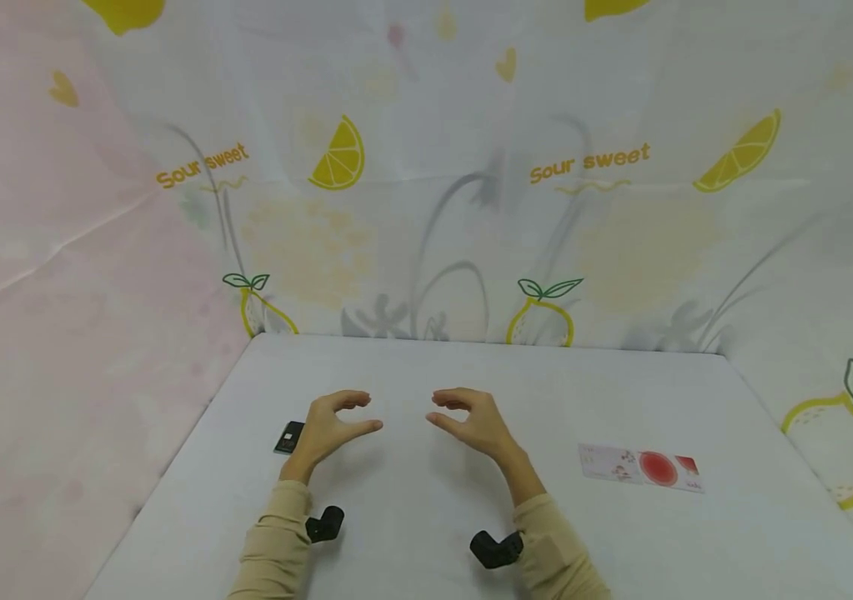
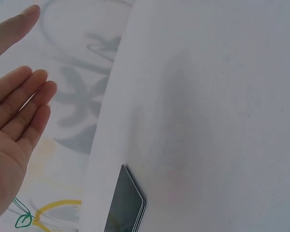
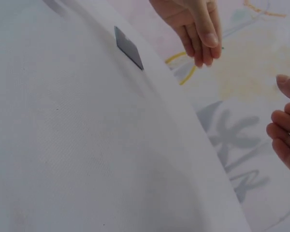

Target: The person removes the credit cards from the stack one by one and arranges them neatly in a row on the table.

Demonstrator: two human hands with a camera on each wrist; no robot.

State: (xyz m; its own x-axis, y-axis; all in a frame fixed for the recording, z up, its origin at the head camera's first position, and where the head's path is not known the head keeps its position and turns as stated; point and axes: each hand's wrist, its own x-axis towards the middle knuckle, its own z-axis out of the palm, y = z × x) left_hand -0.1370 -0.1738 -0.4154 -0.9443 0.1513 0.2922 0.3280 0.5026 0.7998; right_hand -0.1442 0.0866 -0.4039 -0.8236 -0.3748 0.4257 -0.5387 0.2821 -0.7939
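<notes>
Both hands hover over the white table, facing each other with a gap between them and nothing held. My left hand (image 1: 331, 425) has its thumb apart from loosely bent fingers; in the left wrist view its palm (image 2: 7, 150) shows bare. Beside it on the table lies a small stack of dark cards (image 1: 290, 437), partly covered by the hand in the head view; the stack's layered edge (image 2: 141, 212) shows in the left wrist view. My right hand (image 1: 477, 421) mirrors the left, thumb and fingers spread apart. To its right, a long printed paper slip (image 1: 641, 467) with a red circle lies flat.
The white table (image 1: 426, 517) ends at a back edge against a hanging cloth (image 1: 426, 167) printed with lemons and lettering. A black wrist camera (image 1: 326, 524) sticks out from the left sleeve, another black camera (image 1: 496, 550) from the right sleeve.
</notes>
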